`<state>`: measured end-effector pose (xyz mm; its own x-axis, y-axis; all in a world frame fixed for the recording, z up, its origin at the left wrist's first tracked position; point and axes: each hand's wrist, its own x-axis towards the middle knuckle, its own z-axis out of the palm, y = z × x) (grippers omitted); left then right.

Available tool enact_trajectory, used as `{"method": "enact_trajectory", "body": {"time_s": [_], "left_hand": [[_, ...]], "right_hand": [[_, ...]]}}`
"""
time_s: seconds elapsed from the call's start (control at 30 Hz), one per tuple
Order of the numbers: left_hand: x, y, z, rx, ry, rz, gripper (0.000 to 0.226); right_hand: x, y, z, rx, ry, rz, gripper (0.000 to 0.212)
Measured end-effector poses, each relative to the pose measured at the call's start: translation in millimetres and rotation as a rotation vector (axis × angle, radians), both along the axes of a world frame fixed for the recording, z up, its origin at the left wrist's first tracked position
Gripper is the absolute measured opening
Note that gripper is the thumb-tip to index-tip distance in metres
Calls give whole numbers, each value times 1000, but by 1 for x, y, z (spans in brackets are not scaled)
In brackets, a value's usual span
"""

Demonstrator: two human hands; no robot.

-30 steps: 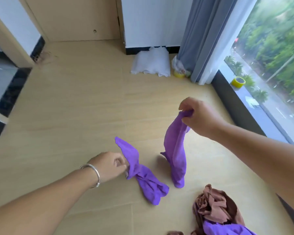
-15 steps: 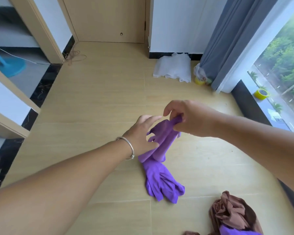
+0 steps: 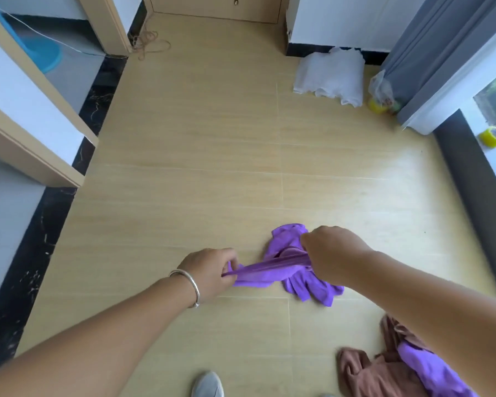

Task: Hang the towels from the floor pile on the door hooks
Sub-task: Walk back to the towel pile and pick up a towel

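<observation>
- My left hand [image 3: 212, 270] pinches one end of a purple towel [image 3: 295, 270].
- My right hand [image 3: 331, 253] grips its other end, stretching it taut above the floor [image 3: 212, 167].
- A brown-and-purple towel pile [image 3: 398, 371] lies near right.

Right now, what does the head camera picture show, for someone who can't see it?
Two hands, left and right, stretch a purple towel between them just above a wooden floor. A pile of brown and purple towels lies nearby.
</observation>
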<state>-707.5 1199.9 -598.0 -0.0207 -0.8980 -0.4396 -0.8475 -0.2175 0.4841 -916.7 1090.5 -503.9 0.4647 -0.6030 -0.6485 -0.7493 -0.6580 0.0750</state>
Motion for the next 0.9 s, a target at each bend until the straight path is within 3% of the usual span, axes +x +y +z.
{"method": "enact_trajectory", "body": {"time_s": [0.1, 0.23, 0.6, 0.73, 0.8, 0.9], "left_hand": [[20, 39, -24, 59, -219, -198, 22], [42, 76, -57, 194, -456, -266, 25], [91, 95, -81, 293, -514, 23, 26], [113, 72, -62, 329, -560, 96, 9], [132, 54, -43, 330, -555, 182, 9], [158, 13, -7, 217, -572, 260, 11]], "right_hand": [[24, 46, -23, 86, 130, 38, 13], [40, 82, -41, 124, 217, 114, 12], [45, 45, -40, 291, 428, 105, 29], [41, 22, -41, 216, 351, 15, 29], [36, 2, -38, 131, 239, -75, 16], [37, -34, -27, 2, 26, -209, 32]]}}
